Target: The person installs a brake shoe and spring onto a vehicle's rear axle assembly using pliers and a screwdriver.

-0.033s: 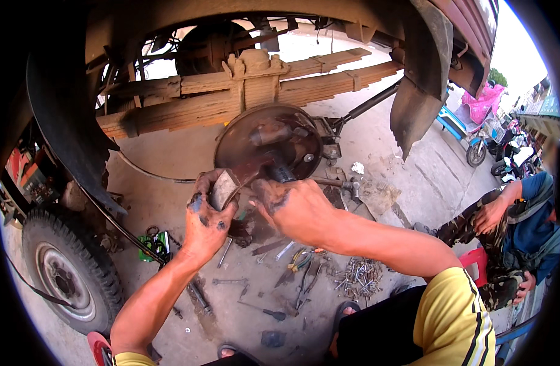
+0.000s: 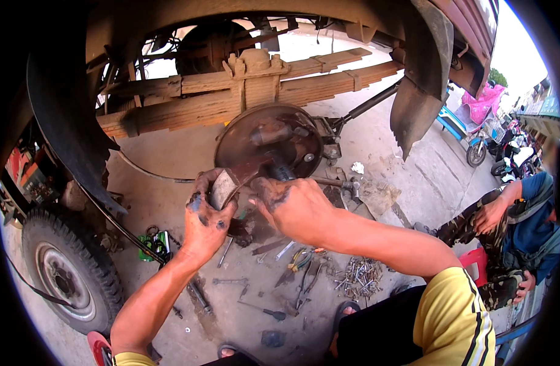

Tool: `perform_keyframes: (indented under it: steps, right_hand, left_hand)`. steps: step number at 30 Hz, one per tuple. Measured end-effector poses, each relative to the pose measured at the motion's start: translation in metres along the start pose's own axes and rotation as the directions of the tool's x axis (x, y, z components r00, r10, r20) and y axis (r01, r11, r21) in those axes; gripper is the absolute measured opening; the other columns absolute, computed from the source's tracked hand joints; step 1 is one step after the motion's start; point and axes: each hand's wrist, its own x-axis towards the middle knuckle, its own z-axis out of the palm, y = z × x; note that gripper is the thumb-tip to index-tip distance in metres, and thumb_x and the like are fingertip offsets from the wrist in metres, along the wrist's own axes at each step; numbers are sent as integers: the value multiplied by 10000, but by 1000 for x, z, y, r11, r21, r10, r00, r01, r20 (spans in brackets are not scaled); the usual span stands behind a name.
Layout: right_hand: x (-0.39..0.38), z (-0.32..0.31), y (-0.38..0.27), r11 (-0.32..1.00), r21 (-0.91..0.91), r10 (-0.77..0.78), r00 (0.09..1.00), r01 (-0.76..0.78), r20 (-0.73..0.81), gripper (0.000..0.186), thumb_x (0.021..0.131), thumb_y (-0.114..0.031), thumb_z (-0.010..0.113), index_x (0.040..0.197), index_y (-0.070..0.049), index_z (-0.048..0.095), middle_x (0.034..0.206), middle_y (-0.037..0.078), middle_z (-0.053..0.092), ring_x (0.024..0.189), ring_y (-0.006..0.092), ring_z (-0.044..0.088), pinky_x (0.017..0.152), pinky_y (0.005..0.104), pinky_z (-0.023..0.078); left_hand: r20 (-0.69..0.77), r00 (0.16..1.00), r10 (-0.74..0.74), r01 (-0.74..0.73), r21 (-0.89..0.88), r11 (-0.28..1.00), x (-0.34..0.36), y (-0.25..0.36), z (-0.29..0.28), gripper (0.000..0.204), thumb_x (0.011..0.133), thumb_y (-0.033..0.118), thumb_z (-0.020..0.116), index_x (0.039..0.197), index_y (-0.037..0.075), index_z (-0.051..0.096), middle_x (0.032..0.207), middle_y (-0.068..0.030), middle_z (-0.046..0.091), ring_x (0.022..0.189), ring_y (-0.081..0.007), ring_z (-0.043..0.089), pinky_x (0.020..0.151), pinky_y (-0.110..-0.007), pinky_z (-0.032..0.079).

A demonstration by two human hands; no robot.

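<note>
The left hand (image 2: 205, 216) covers most of the curved brake shoe (image 2: 222, 186), and the right hand (image 2: 292, 207) hides where that part meets the round backing plate (image 2: 269, 143). At three o'clock a seated person (image 2: 518, 238) is cut by the rim, and at eight o'clock so is the truck tyre (image 2: 69, 274). At five o'clock the heap of bolts (image 2: 356, 277) on the ground is too small to tell apart.

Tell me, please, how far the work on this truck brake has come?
Done: the wheel and drum are off, so the round backing plate is bare. In hand: the left hand grips a curved brake shoe and the right hand works beside it. Left: tools and bolts lie loose on the ground, nothing refitted yet.
</note>
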Motion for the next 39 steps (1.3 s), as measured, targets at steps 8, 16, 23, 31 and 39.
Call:
perform_keyframes:
  steps: [8, 16, 23, 31, 39]
  right_hand:
    - [14, -1, -7, 997, 68, 43, 997, -39, -59, 227, 962, -215, 635, 1035, -1, 618, 871, 172, 676, 669, 380, 662, 563, 458, 535]
    - [17, 8, -9, 986, 165, -12, 993, 32, -122, 238, 983, -240, 586, 988, -2, 600, 828, 162, 635, 662, 345, 651, 567, 442, 507]
    - [44, -26, -9, 990, -1, -142, 983, 143, -114, 188, 899, -170, 623, 989, -7, 601, 929, 146, 621, 812, 284, 687, 641, 397, 544]
    - [48, -24, -28, 978, -17, -208, 955, 209, -211, 221, 857, -199, 638, 963, -13, 584, 904, 117, 596, 808, 246, 658, 669, 371, 546]
    - [42, 7, -45, 988, -101, -143, 955, 120, -260, 195, 787, -123, 658, 922, -28, 554, 861, 114, 594, 682, 208, 635, 606, 343, 533]
  left_hand:
    - [-45, 999, -5, 1, -94, 996, -2, -5, -9, 450, 814, 22, 670, 1245, -8, 544, 1118, -122, 643, 1034, -186, 616, 929, -324, 500]
    - [-50, 998, 38, -40, -26, 999, -6, 16, -25, 429, 832, -23, 649, 1249, -27, 548, 1119, -84, 657, 1036, -153, 609, 954, -295, 473]
    - [148, 959, -242, 283, -523, 804, 7, 18, -44, 449, 838, 50, 741, 1260, -22, 605, 1034, -55, 701, 927, -134, 665, 812, -256, 519]
    - [260, 917, -301, 398, -565, 723, 12, 13, -48, 463, 848, -19, 702, 1288, -75, 569, 961, -86, 703, 593, -96, 546, 566, -237, 466]
    - [169, 935, -311, 352, -516, 780, 8, 11, -40, 513, 825, -7, 738, 1301, -43, 551, 1055, -66, 690, 807, -113, 630, 659, -252, 520]
